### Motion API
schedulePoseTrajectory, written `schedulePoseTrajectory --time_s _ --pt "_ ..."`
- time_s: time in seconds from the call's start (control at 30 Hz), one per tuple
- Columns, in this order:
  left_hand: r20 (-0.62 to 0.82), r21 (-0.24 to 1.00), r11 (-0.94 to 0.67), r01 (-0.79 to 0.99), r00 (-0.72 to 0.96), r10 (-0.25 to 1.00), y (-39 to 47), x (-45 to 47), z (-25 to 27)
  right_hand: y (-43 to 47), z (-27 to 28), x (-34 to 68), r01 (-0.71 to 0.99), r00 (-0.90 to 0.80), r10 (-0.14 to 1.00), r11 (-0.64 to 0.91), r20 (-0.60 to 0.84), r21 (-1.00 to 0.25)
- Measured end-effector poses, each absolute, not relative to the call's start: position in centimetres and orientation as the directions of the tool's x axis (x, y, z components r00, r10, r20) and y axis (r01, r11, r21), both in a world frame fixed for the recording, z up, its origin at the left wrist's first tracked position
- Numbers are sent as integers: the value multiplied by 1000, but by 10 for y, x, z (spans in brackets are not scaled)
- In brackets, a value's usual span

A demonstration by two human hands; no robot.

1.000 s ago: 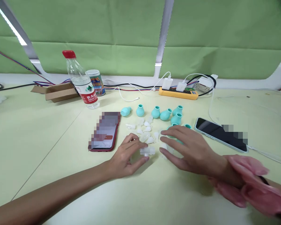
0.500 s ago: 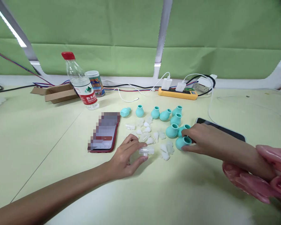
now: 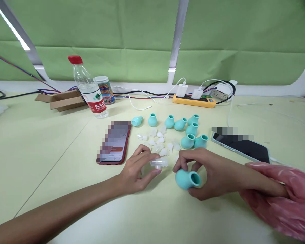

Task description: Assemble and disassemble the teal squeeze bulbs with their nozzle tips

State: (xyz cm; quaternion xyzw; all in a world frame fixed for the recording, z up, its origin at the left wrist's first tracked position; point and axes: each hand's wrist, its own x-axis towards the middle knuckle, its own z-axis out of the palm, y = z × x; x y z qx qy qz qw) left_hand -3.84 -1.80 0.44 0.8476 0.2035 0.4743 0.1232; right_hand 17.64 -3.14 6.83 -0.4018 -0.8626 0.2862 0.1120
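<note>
Toward the far left of the worktop (image 3: pixel 73 210), a bottle (image 3: pixel 93 101) stands near the far edge, outside the handling zone. A red-cased phone (image 3: pixel 114 144) lies nearer, just left of the left hand (image 3: pixel 137 169).

The left hand's thumb and fingers are narrow, pinching a clear T-shaped piece (image 3: pixel 159 163). The grip crosses the tube at mid-length, apparently to leave its right end exposed; the short stem points toward the near side.

Beyond the hands, small translucent pieces (image 3: pixel 160 139) lie loosely grouped, presumably within reach of both. Spare teal bulbs (image 3: pixel 187 142) form an arc behind and right of them, most with mouths upward; the leftmost lies on its side.

The right hand (image 3: pixel 205 173) holds one teal bulb (image 3: pixel 183 179), thumb below and fingers above. Its mouth faces right, unobstructed, probably because the grip bears mainly on the round body.

A dark-screened phone (image 3: pixel 244 147) bounds the space beyond the right wrist. The worktop's near edge is out of view. Open room lies between the forearms, toward the near side; the far side is restricted by the loose parts.
</note>
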Motion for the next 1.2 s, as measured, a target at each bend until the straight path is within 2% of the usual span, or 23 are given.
schedulePoseTrajectory --time_s 0.1,0.23,0.5,0.77,1.0,1.1,1.2 --pt "762 409 -883 231 446 470 -19 -39 6 -29 66 172 631 -623 781 532 39 -564" --pt "758 428 -876 225 438 483 -19 -40 5 -26 62 169 658 -605 773 620 189 -428" --pt "763 419 -895 156 473 440 -17 -39 2 -27 36 164 681 -640 726 688 252 -252" --pt "740 409 -907 96 546 392 -18 -38 3 -33 24 160 700 -630 722 687 285 -193" --pt "690 427 -901 80 614 382 -17 -39 8 -30 19 163 671 -679 639 740 361 -49" --pt "661 456 -883 110 623 419 -19 -39 13 -30 20 163 674 -674 645 736 359 -58" --pt "637 441 -885 150 642 426 -22 -38 19 -31 20 163 668 -667 670 731 326 -135"
